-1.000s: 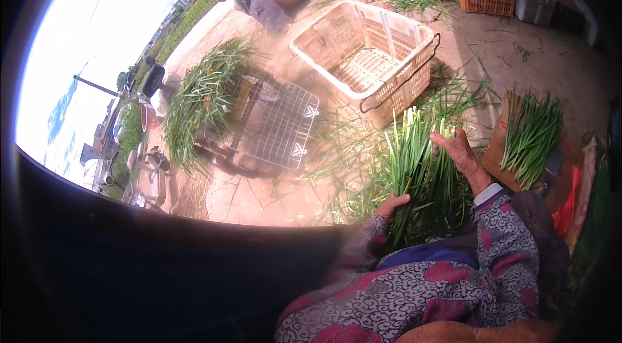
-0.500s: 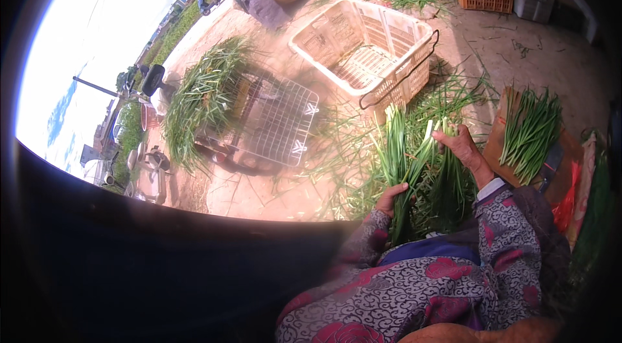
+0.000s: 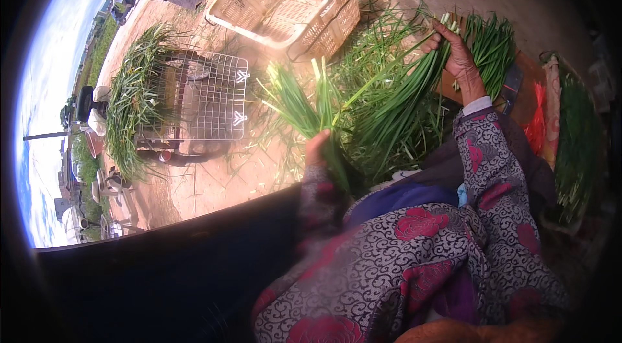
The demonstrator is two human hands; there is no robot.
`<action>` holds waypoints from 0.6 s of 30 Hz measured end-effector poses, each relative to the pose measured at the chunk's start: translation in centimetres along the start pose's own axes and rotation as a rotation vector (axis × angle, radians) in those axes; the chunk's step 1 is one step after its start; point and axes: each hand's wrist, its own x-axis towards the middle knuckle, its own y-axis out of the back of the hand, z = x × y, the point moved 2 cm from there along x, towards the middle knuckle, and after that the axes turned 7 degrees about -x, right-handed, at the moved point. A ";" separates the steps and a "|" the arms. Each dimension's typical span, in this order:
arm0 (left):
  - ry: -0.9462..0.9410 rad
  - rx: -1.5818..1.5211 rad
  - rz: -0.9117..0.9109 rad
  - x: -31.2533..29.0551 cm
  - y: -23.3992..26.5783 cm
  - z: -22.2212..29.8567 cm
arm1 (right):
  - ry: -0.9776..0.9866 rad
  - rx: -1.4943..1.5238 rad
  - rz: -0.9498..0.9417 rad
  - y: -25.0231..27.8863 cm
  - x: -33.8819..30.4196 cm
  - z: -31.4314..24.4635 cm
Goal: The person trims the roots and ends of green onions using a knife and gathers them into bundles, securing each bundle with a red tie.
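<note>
The ground (image 3: 201,194) bears a crate (image 3: 334,26) and scattered leaves (image 3: 370,51).

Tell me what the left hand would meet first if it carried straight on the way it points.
Past the green stalks it grips, the left hand would probably meet the pale plastic crate, though depth is hard to judge.

Left hand (image 3: 317,148) grips a green-stalk bunch (image 3: 295,102), pale ends pointing away from the body. Right hand (image 3: 461,58) holds a second bunch (image 3: 405,113) near its pale ends, leaves trailing down-left. Third bunch (image 3: 490,51) on brown board (image 3: 528,74), just beside right hand. Cream crate (image 3: 334,28) ahead; wire rack (image 3: 214,96) left.
</note>
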 end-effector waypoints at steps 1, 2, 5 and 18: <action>0.009 0.043 0.021 0.5 0.8 0.0 | 0.015 0.011 0.049 0.8 0.1 -0.4; -0.065 0.053 0.037 0.9 1.2 0.1 | 0.028 0.043 0.029 0.8 -0.2 -0.5; -0.226 0.077 0.026 1.5 1.5 0.5 | 0.049 0.108 -0.095 0.9 -0.6 -1.1; -0.197 0.171 0.289 3.0 5.6 0.0 | -0.136 -0.436 -0.107 -0.7 -1.3 -0.3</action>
